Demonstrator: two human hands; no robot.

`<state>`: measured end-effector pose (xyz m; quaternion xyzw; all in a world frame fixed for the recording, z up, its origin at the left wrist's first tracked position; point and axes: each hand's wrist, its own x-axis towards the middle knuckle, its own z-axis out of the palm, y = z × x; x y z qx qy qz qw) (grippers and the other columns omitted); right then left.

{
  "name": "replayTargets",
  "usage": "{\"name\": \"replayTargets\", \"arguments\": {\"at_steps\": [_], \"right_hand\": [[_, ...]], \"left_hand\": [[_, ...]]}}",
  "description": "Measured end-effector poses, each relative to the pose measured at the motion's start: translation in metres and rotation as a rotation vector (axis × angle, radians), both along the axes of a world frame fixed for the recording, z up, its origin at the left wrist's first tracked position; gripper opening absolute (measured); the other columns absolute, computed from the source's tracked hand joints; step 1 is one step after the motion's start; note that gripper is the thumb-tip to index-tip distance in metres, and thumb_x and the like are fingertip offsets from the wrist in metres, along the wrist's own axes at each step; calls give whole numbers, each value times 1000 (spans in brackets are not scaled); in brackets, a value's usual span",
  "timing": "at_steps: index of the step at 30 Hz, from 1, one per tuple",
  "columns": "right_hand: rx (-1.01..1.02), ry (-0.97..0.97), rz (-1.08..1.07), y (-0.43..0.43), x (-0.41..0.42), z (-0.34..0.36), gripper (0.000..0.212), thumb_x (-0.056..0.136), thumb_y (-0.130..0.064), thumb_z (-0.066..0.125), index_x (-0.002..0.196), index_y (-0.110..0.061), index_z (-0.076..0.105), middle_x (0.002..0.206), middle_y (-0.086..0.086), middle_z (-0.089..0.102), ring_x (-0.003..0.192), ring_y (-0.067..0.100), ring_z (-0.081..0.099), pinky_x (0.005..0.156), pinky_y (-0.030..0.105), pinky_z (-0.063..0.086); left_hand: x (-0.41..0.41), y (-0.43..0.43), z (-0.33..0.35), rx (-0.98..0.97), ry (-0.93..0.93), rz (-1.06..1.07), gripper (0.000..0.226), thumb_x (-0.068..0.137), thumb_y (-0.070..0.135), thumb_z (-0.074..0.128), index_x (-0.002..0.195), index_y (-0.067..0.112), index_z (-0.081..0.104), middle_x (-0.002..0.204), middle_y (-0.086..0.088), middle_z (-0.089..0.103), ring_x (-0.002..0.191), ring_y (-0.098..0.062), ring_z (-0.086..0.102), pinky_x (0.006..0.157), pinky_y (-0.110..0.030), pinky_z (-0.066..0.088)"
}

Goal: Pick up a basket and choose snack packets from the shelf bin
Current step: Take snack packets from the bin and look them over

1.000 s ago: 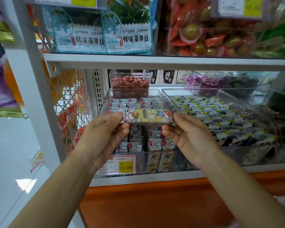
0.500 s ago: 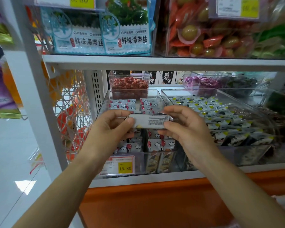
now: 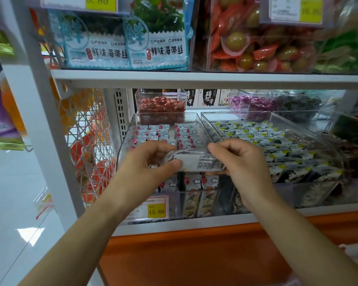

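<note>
Both hands pinch one snack packet (image 3: 196,159) over the bin (image 3: 126,139): left hand (image 3: 151,162) curled on its left end, right hand (image 3: 239,159) on its right.

Packet (image 3: 196,159) between both hands, before bin (image 3: 130,129) (price tag (image 3: 156,209) below)

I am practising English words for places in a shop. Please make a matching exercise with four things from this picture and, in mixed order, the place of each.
Things:
1 white snack packet
2 price tag 15.80
3 box of red sweets
4 blue seaweed packs

Places:
A on the upper shelf
B between the left hand and the right hand
C on the front of the left clear bin
D behind the left clear bin

Pairs: 1-B, 2-C, 3-D, 4-A
</note>
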<state>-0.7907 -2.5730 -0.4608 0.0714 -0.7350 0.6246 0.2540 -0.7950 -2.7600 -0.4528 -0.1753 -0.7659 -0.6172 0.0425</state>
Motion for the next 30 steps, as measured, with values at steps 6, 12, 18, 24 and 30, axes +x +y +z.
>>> {"name": "replayTargets", "arguments": {"at_steps": [6, 12, 18, 24, 30], "right_hand": [[201, 76, 14, -5, 5, 0, 18, 85, -16, 66, 67, -18, 68, 60, -5, 63, 61, 4, 59, 56, 18, 47], [186, 29, 82, -6, 5, 1, 18, 85, -15, 64, 69, -23, 69, 65, -15, 67, 64, -1, 62, 57, 12, 48], [167, -7, 60, -6, 5, 0, 15, 85, -18, 65, 71, -19, 70, 69, -5, 69, 68, 8, 65, 65, 31, 57], [75, 7, -42, -4, 0, -3, 18, 85, -23, 65, 72, -13, 70, 75, 19, 65, 76, 38, 63, 68, 58, 53], [72, -58, 212, -4, -3, -3, 44, 78, -24, 69, 120, -30, 58, 115, 0, 66, 101, 9, 65, 88, 26, 52]], "left_hand": [[0, 0, 2, -40, 15, 54, 8, 83, 22, 63, 82, 16, 67, 79, -10, 67, 63, -12, 63, 56, -17, 51], [-3, -9, 6, -171, 128, 122, 30, 84, 33, 60, 63, 13, 68, 51, 3, 60, 43, -2, 51, 45, -16, 45], [-2, -6, 4, -262, 247, 215, 23, 85, 31, 60, 68, 17, 69, 54, 4, 61, 42, -3, 52, 40, -10, 39], [2, 5, -2, -251, 222, 111, 34, 85, 37, 57, 118, 30, 61, 89, 23, 61, 74, 12, 58, 58, -3, 44], [-7, 4, -3, -94, 191, 175, 47, 91, 20, 54, 138, 20, 45, 91, 15, 63, 74, 10, 61, 69, -8, 47]]}}
